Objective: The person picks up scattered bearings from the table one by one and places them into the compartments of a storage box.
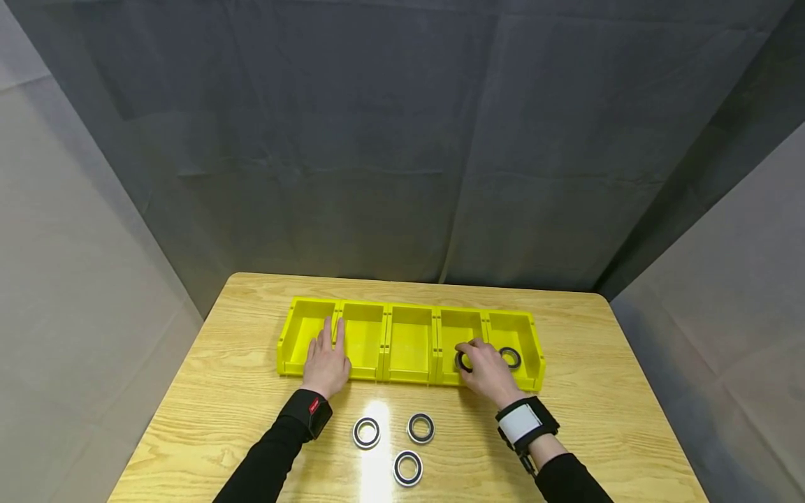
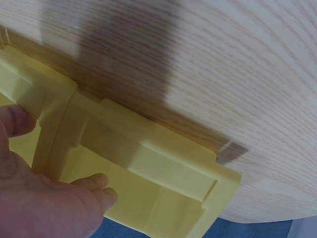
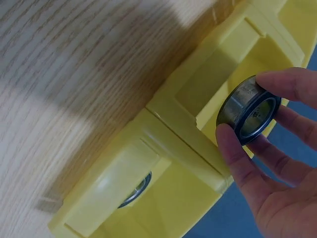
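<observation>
A row of several joined yellow bins [image 1: 410, 378] stands on the wooden table. My right hand [image 1: 489, 374] pinches a ball bearing [image 3: 240, 106] between thumb and fingers, over the second bin from the right; the bearing is tilted, with a steel outer ring and dark seal. Another bearing [image 1: 511, 358] lies in the rightmost bin, partly hidden behind the bin's front lip in the right wrist view. My left hand [image 1: 327, 367] rests at the divider between the two leftmost bins, its fingers extended and holding nothing.
Three more bearings lie on the table in front of the bins: a left one [image 1: 366, 433], a right one [image 1: 421, 427] and a nearer one [image 1: 407, 468]. Grey cloth [image 1: 377, 140] hangs behind the table and at both sides.
</observation>
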`<state>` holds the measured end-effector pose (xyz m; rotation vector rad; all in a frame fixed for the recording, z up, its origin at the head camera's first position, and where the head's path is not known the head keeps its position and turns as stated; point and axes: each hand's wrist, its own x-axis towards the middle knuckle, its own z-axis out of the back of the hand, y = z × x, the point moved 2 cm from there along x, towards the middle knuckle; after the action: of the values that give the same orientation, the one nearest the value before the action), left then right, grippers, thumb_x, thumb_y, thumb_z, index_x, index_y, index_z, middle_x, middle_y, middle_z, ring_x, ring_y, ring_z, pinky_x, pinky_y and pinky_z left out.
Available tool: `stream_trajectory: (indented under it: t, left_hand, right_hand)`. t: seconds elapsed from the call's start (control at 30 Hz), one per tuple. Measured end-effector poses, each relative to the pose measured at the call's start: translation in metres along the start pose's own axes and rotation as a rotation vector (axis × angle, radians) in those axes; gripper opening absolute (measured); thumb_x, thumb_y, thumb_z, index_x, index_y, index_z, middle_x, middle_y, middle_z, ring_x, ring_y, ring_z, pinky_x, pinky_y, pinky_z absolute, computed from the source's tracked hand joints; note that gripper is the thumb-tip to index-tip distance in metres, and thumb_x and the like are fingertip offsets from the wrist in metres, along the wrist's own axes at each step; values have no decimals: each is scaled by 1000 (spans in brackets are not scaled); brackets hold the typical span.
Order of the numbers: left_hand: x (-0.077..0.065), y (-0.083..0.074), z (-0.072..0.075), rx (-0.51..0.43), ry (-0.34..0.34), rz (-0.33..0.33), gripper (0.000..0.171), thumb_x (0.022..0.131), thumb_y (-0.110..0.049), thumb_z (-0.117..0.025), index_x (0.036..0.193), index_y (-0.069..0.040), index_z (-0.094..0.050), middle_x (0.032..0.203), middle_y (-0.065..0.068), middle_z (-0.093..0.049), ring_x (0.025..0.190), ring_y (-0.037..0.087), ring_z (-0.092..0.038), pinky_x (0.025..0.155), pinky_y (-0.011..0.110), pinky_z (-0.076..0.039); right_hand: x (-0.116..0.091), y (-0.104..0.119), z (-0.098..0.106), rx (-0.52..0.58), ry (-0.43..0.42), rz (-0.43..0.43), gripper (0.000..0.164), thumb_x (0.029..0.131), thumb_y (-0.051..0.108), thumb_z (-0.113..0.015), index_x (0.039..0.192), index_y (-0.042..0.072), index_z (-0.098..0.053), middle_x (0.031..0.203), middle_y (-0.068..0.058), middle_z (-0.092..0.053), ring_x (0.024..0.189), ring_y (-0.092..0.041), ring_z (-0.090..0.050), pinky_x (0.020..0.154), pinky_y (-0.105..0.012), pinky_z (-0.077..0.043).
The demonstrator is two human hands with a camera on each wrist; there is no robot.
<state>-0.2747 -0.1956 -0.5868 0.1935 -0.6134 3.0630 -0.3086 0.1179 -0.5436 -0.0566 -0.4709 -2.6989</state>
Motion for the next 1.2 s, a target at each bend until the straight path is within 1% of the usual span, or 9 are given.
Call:
stream_trajectory:
  t: [0.23, 0.47, 0.73, 0.83, 0.9, 1.0, 1.1, 1.2]
  left_hand:
    - [2, 1, 0, 16, 1, 0, 74, 96, -9, -58, 158, 1, -21, 165, 30, -14, 140, 51, -40, 119, 63, -28]
    - [1, 1, 0, 19, -6, -1, 73, 97, -10, -58, 159, 0, -21, 165, 30, -15, 140, 50, -41, 119, 62, -29]
    - [1, 1, -1, 18, -18, -7, 73, 96, -9, -58, 158, 1, -22, 164, 31, -16, 139, 50, -41, 118, 63, -30]
    - [1, 2, -1, 17, -17, -3, 73, 95, -9, -58, 158, 1, -22, 164, 31, -16, 138, 50, -42, 118, 64, -30]
    - [1, 2, -2, 16, -14, 1, 73, 95, -9, -58, 158, 1, -22, 164, 30, -16, 139, 49, -42, 118, 64, -30]
    - [2, 2, -2, 18, -10, 4, 73, 95, -9, -58, 158, 1, -22, 164, 30, -16, 138, 49, -42, 117, 64, -30]
    - [2, 3, -4, 24, -8, 1, 74, 95, -9, -59, 158, 1, -22, 164, 30, -16, 138, 49, -42, 117, 63, -31]
    - [2, 2, -3, 20, -18, -3, 74, 94, -9, -60, 158, 1, -22, 164, 30, -16, 138, 49, -43, 117, 63, -31]
  right_hand:
    - [3, 0, -10, -26, 7, 7, 39, 78, 6, -82, 116, 4, -72, 107, -19, -68, 94, -34, -66, 80, -48, -57]
    - [8, 0, -11, -61, 28, 6, 40, 77, 7, -83, 116, 6, -72, 107, -19, -68, 93, -35, -66, 76, -48, -57]
    - [10, 2, -11, -65, 56, 4, 40, 78, 5, -82, 116, 4, -72, 106, -19, -68, 92, -36, -67, 77, -49, -58]
    - [12, 3, -11, -71, 93, 6, 38, 79, 5, -80, 116, 4, -72, 105, -19, -69, 93, -36, -67, 78, -49, -58]
    - [13, 4, -12, -73, 127, 6, 37, 81, 5, -78, 117, 3, -72, 106, -19, -70, 95, -35, -68, 81, -50, -57]
    - [15, 4, -12, -67, 179, 11, 32, 83, 5, -76, 115, 3, -72, 104, -18, -70, 93, -32, -67, 82, -49, -57]
    - [13, 5, -11, -50, 206, 35, 25, 83, 3, -76, 107, 2, -72, 96, -15, -68, 87, -28, -63, 78, -47, -54]
    - [12, 8, -9, -47, 217, 48, 21, 82, 3, -78, 102, 2, -72, 91, -13, -65, 82, -26, -59, 74, -45, -52]
